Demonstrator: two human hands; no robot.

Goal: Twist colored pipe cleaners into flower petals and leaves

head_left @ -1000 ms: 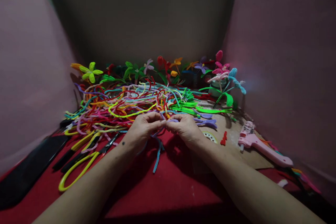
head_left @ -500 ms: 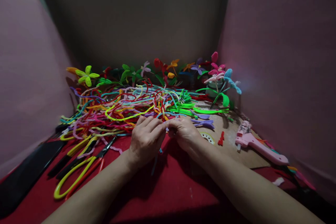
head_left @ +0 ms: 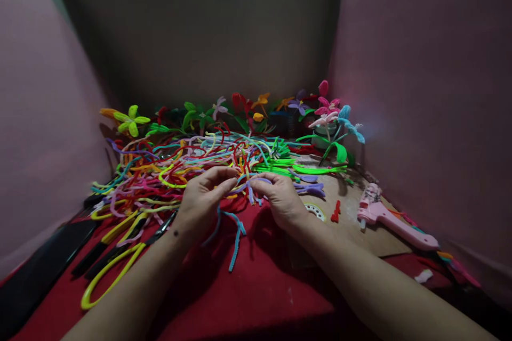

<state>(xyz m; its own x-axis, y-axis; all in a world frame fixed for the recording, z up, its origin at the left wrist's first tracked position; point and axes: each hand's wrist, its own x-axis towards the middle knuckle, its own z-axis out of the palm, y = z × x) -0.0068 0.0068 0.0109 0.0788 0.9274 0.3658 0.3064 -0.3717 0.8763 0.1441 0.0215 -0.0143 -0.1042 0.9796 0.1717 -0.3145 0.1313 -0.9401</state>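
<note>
Between my two hands a purple pipe cleaner [head_left: 240,188] is stretched, with a short bent end at the right. My left hand [head_left: 208,192] pinches its left part between thumb and fingers. At the other end, my right hand [head_left: 280,197] pinches it near the bend. Beneath the hands a light blue pipe cleaner [head_left: 237,242], bent over, lies on the red cloth [head_left: 256,298]. Just beyond spreads a tangled heap of coloured pipe cleaners [head_left: 208,149]. Purple petal-like loops [head_left: 311,189] lie to the right of my right hand.
Yellow-handled scissors [head_left: 116,277] and black-and-yellow pliers [head_left: 104,242] lie at left, beside a long black object [head_left: 48,272]. At right, a pink glue gun [head_left: 396,221], a tape roll [head_left: 315,211] and red pieces [head_left: 336,211] rest on cardboard [head_left: 376,240]. Pipe-cleaner flowers [head_left: 328,106] stand behind.
My hands came close together with the left one turned over, then moved apart again, showing the purple pipe cleaner between them. The view has shifted slightly, so the scene sits further left.
</note>
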